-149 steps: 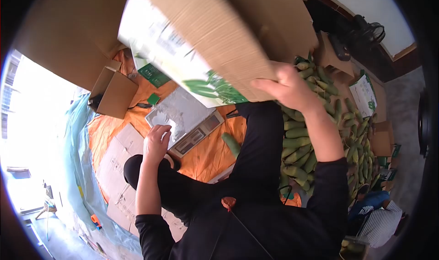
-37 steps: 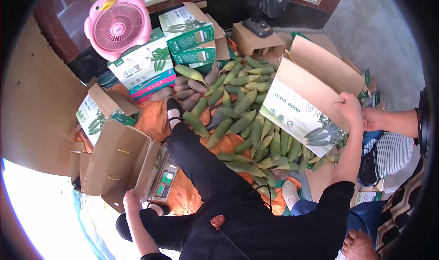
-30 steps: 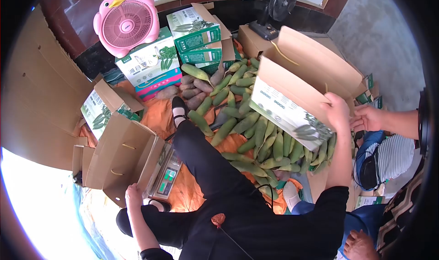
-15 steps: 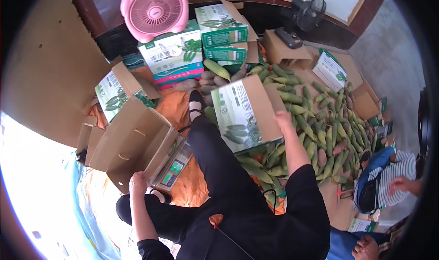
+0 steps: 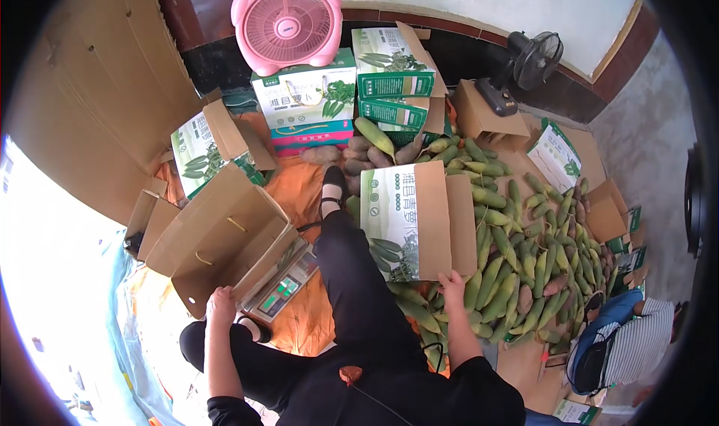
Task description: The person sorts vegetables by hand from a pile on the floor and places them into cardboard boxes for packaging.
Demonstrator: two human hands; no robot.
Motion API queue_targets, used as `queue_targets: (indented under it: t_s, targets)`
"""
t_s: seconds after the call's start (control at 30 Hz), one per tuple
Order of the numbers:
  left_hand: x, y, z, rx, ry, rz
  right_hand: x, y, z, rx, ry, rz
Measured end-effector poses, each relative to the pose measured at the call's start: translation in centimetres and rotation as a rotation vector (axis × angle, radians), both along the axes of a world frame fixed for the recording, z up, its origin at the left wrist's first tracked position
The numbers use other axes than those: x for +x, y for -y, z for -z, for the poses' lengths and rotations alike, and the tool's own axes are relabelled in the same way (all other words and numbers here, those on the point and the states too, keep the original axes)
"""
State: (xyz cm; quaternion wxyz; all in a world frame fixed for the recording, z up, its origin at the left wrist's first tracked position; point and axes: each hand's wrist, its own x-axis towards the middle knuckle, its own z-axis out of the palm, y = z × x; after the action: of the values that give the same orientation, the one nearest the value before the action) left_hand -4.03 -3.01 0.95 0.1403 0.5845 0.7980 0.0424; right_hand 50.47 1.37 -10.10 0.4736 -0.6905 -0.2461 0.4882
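My left hand (image 5: pixel 220 306) is closed at the near edge of an open cardboard box (image 5: pixel 217 227) with cord handles. That box sits tilted on a digital scale (image 5: pixel 281 290) with a lit green display. My right hand (image 5: pixel 451 287) has its fingers closed on the lower right corner of a white-and-green printed radish carton (image 5: pixel 390 220). The carton's brown flaps stand out to the right. It lies at the left side of a large heap of green radishes (image 5: pixel 498 287) and covers part of it. The carton's inside is hidden.
A pink fan (image 5: pixel 287 28) stands on stacked cartons (image 5: pixel 303 96). Another carton stack (image 5: pixel 393 74) and a black fan (image 5: pixel 535 52) on a cardboard box (image 5: pixel 487 119) line the wall. Reddish-brown roots (image 5: pixel 358 164) lie beyond my foot. A person in a striped garment (image 5: pixel 644 344) is at right.
My right hand has moved from the carton's right side down to its lower corner. The carton now sits straighter and nearer to me. My left hand stays by the open box. The view has shifted.
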Motion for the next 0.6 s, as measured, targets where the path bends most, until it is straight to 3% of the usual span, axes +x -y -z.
queue_targets:
  t_s: [0.03,0.17,0.43,0.6]
  targets:
    - [0.2,-0.1,-0.2,-0.018,-0.003,-0.020,0.4,-0.5,1.4,0.066,0.003,-0.012]
    - [-0.3,-0.1,0.4,-0.068,-0.032,-0.022,0.0,-3.9,-3.0,0.239,0.008,0.022]
    - [-0.3,0.1,0.1,-0.031,0.012,-0.030,3.3,-5.9,-16.6,0.492,0.082,0.109]
    - [-0.4,-0.2,0.0,-0.010,0.039,-0.037,4.4,-14.1,-23.7,0.640,-0.014,0.058]
